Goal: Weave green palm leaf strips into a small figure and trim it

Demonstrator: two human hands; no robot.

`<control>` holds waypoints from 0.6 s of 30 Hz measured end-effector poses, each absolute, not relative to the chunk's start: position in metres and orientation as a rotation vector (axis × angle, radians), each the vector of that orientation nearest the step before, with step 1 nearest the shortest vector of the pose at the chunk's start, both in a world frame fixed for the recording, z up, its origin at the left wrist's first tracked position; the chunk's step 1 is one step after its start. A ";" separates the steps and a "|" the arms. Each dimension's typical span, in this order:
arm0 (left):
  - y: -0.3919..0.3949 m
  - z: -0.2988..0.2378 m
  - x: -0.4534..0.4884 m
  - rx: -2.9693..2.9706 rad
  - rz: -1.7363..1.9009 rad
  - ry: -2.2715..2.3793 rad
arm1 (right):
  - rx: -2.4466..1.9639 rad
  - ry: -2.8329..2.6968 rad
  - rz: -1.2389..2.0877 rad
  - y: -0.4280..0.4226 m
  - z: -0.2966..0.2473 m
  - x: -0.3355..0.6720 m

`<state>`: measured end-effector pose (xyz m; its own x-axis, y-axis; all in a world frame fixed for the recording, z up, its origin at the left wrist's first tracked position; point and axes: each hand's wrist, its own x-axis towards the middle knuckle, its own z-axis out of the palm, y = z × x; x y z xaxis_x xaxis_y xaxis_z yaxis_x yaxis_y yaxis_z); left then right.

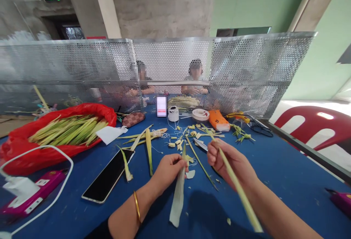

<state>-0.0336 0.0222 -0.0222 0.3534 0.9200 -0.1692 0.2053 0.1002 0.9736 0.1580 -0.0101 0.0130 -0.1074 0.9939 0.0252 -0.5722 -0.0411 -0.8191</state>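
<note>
My left hand (168,170), with a gold bangle on its wrist, is closed on a pale palm leaf strip (177,198) that hangs down toward me. My right hand (227,162) is closed on a second, narrower green leaf strip (241,195) that runs down to the right across my forearm. Both hands hover over the blue table (274,165), a short way apart. Cut leaf pieces and loose strips (149,147) lie scattered just beyond my hands.
A red bag of green leaves (65,129) sits at left. A black phone (108,176) lies near my left arm, a pink power strip (35,191) at far left. Thread spool (173,114), tape roll (200,114), orange glue gun (218,120) stand by the perforated metal screen (246,70). People sit behind it.
</note>
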 end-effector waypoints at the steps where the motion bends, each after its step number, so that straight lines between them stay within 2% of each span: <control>1: 0.020 -0.020 -0.033 1.274 0.742 1.083 | -0.775 -0.834 1.501 -0.010 0.008 0.154; 4: 0.014 -0.014 -0.029 1.043 0.776 1.029 | -0.998 -0.917 1.451 -0.011 -0.011 0.138; 8: 0.009 -0.015 -0.025 0.848 0.783 0.993 | -1.087 -0.975 1.470 -0.015 -0.032 0.120; 14: 0.004 -0.023 -0.019 0.810 0.745 1.016 | -1.159 -0.986 1.292 -0.015 -0.032 0.118; 18: 0.001 -0.022 -0.017 0.874 0.643 0.979 | -1.103 -0.991 1.391 -0.016 -0.029 0.118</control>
